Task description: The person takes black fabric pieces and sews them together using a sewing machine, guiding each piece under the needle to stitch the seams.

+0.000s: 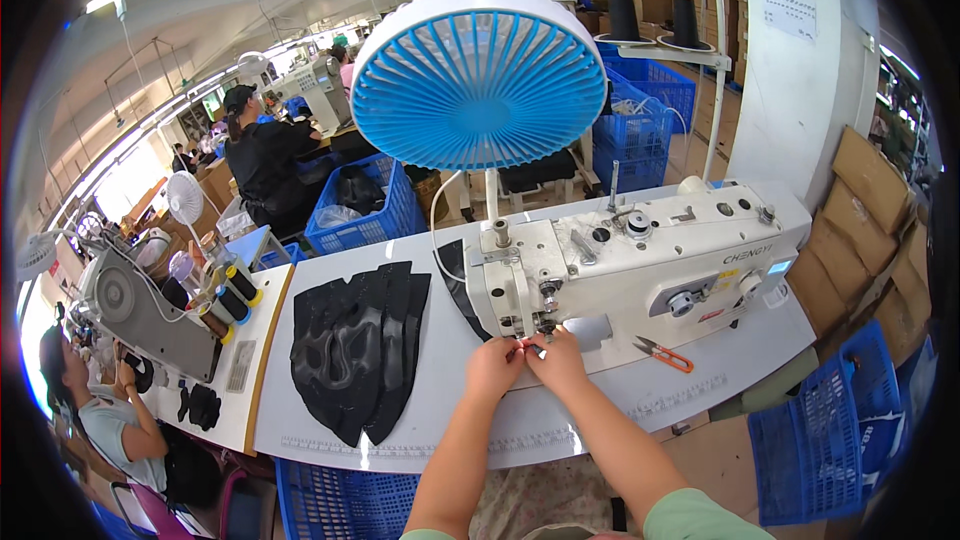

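Both my hands meet right below the needle area of a white sewing machine (625, 275). My left hand (494, 368) is closed, its fingertips pinched together by the presser foot. Close against it, my right hand (558, 360) is closed too, thumb and fingers drawn together. Whatever they pinch is too small and too covered to name; a speck of red shows between the fingertips. Orange-handled thread snips (667, 354) lie on the table to the right. A stack of black shaped fabric pieces (340, 355) rests to the left, and another black piece (455, 270) sits partly behind the machine head.
A blue fan (480, 90) stands on a post behind the machine. The grey table (400, 455) has a ruler strip along its front edge. Blue crates (365, 220) stand behind, below and at the right. Black thread cones (622, 17) sit above. Other people work at machines leftward.
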A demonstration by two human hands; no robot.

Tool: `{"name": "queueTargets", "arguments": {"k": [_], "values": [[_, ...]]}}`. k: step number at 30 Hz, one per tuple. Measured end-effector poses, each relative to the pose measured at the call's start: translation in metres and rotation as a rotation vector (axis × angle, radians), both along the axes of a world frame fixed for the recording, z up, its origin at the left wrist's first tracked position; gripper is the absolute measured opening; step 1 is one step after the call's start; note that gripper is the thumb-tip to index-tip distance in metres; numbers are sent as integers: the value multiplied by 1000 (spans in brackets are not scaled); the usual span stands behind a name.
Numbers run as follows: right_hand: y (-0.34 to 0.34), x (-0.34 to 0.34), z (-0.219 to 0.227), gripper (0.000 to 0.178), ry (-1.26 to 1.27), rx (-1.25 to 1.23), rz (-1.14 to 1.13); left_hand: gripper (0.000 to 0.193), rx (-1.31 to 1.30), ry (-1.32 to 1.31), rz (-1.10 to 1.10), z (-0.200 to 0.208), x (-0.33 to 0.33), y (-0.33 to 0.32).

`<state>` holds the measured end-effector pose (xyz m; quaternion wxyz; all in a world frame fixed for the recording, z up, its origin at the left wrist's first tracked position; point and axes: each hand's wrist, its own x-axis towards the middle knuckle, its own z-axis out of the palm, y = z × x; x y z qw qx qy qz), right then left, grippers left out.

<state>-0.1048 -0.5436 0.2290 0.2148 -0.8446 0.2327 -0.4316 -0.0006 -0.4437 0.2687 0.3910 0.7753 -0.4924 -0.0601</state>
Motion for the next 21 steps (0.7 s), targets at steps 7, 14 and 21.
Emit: {"name": "queueTargets", "arguments": {"k": [7, 14, 21], "values": [[2, 0, 3, 8, 7, -6, -11, 18, -11, 26, 10, 1, 1, 1], [2, -2, 7, 7, 28, 2, -15, 16, -21, 4, 24, 8, -3, 3], [4, -3, 12, 7, -10, -54, -29, 14, -73, 3, 54, 5, -1, 2]]}}
